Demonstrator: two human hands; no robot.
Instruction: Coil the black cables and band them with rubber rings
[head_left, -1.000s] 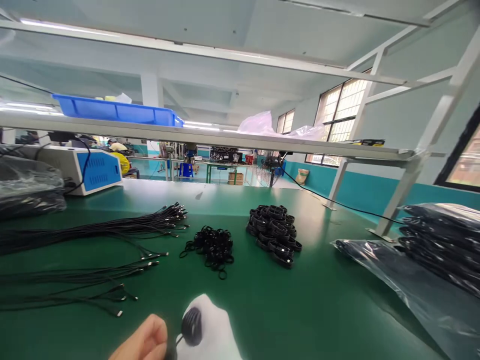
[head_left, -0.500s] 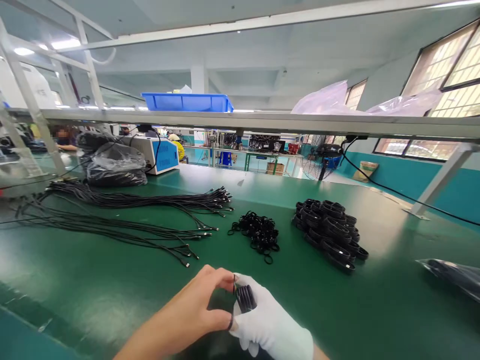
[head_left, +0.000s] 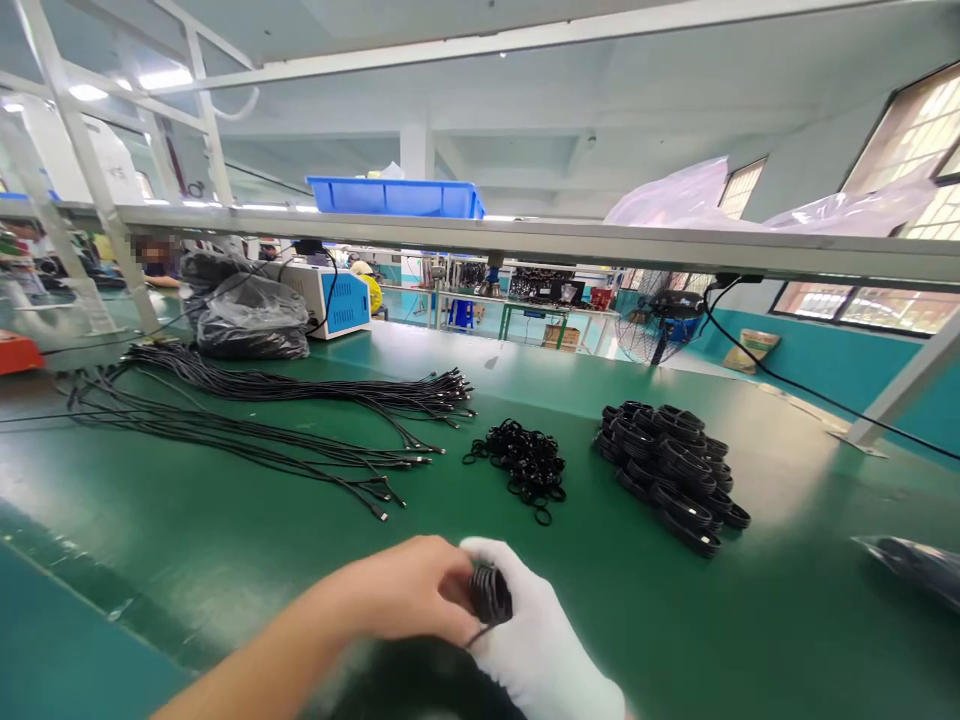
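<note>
In the head view, my right hand (head_left: 544, 630), in a white glove, is closed around a black coiled cable (head_left: 491, 594) at the bottom centre. My bare left hand (head_left: 420, 590) is at the coil's left side, thumb and fingers bent around it. A thin black strand, apparently a stretched rubber ring (head_left: 486, 633), runs from the left thumb towards the coil; its rest is hidden. Beyond the hands lies a pile of small black rubber rings (head_left: 525, 455). Coiled cables (head_left: 671, 470) are heaped to the right. Loose black cables (head_left: 315, 390) stretch across the left.
The green table (head_left: 600, 620) sits beneath a shelf (head_left: 540, 232) carrying a blue bin (head_left: 397, 197). A plastic bag of black items (head_left: 255, 315) and a blue-and-white machine (head_left: 341, 300) stand at the back left. Another bag (head_left: 911, 568) lies at the right edge.
My left hand has closed in on the coil; its thumb and fingers were wider apart with a black ring at their tips. The view has shifted slightly left.
</note>
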